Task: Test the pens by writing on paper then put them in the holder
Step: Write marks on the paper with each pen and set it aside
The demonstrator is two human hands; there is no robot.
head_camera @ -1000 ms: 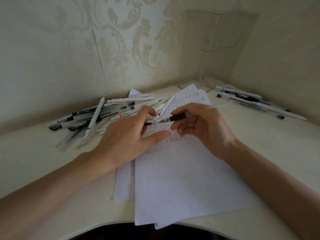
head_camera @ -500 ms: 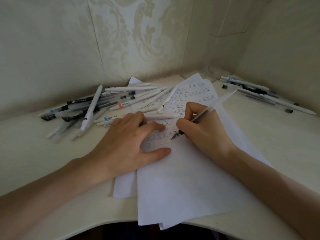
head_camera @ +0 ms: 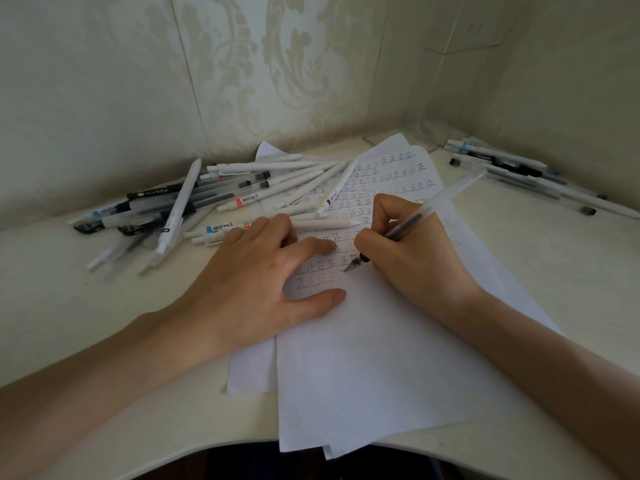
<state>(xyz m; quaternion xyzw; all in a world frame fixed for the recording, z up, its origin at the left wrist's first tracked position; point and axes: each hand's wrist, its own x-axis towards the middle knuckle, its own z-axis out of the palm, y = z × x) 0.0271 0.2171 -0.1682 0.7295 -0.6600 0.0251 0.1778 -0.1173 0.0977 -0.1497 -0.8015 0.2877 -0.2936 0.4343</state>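
Testing by writing is judged to be the step in hand: a clear-barrelled pen [head_camera: 440, 199] is being tried on the paper [head_camera: 363, 375], and nothing is yet being carried to a holder. The pale desk [head_camera: 104, 306] is spread with several overlapped sheets, and the upper half of the top sheet is filled with rows of small repeated characters [head_camera: 391, 181] in dark and reddish ink. A large untidy pile of pens [head_camera: 180, 202] is heaped at the left, with some lying across the far edge of the paper. A smaller group of pens [head_camera: 512, 168] is laid well apart at the far right by the wall. Which of the two is the tested lot cannot be told, and no holder can be made out with certainty. The left hand [head_camera: 256, 282] is laid flat on the paper with fingers straight and spread and thumb stretched out, so that the sheet is pressed down and nothing is gripped. The right hand [head_camera: 412, 268] is curled round the clear-barrelled pen, which is pinched low down between thumb and fingers in a writing grip and tilted back to the right. Its tip [head_camera: 349, 267] is set on or just above the paper at the end of a row of characters, just beside the left forefinger. For the next move, it is judged that the mark must be finished and checked for ink, after which the pen is to be lifted and the holder found.
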